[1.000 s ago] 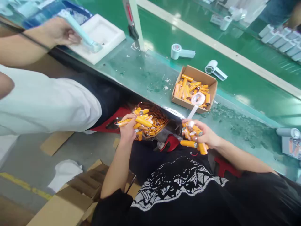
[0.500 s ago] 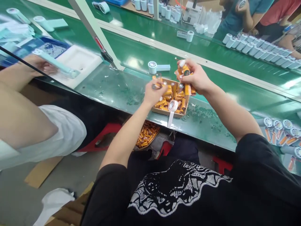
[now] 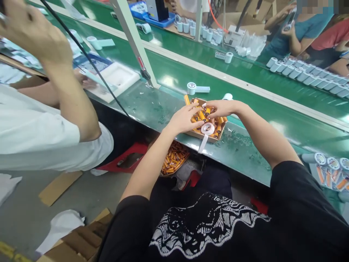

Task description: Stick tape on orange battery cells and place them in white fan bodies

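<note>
Over a shallow cardboard box on the bench, my left hand reaches in from the left, its fingers spread across the orange cylindrical batteries. My right hand comes from the other side, fingers stretched out onto the batteries. Neither hand visibly grips anything, though the right fingertips partly hide what lies beneath. A roll of whitish tape rests on the front of the pile, its loose strip hanging toward the bench edge. One battery sticks up at the box's back left corner.
Beyond the box, a pale blue round-headed piece with a handle lies on the green belt. A metal post rises to the left, beside a white tray and a co-worker's arm. Below the bench sits a container of batteries.
Both hands held batteries above the box; now they are lower, fingers spread on the pile, those batteries released. The co-worker's arm at left has risen. The camera view has shifted.
</note>
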`<state>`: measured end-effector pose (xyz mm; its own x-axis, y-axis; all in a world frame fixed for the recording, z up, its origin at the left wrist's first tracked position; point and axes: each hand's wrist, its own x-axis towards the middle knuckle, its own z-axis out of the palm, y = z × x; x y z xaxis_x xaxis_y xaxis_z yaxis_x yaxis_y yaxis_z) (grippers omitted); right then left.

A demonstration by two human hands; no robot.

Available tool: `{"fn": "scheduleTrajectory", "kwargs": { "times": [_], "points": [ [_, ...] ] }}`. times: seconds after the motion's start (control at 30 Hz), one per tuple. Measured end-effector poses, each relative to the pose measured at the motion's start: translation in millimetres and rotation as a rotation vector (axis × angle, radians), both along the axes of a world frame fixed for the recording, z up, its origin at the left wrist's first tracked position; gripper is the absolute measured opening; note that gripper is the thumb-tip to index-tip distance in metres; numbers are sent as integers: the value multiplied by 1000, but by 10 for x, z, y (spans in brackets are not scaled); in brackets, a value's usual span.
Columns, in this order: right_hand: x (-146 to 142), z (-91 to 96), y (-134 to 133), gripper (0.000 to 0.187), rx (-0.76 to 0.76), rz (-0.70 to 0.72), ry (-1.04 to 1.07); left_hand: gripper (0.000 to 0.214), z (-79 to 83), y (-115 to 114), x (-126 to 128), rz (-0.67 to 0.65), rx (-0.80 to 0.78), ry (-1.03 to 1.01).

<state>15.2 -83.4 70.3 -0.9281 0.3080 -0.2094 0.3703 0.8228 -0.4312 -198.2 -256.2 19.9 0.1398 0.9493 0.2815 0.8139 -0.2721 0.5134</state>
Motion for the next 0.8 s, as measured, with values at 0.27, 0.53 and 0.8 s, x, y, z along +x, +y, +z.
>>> {"fn": "scheduleTrajectory", "kwargs": {
  "times": [0.27,0.53,0.8],
  "points": [
    [276,103,-111,51,142,-240,110,65,-370,665,-221,234,-97,-265],
    [1174,-335,472,69,367,-734,72,53,-269,585,-335,66,-102,73],
    [927,-690,814,42,295,-729,35,55,-697,-574,-504,461,162,-385]
  ]
}}
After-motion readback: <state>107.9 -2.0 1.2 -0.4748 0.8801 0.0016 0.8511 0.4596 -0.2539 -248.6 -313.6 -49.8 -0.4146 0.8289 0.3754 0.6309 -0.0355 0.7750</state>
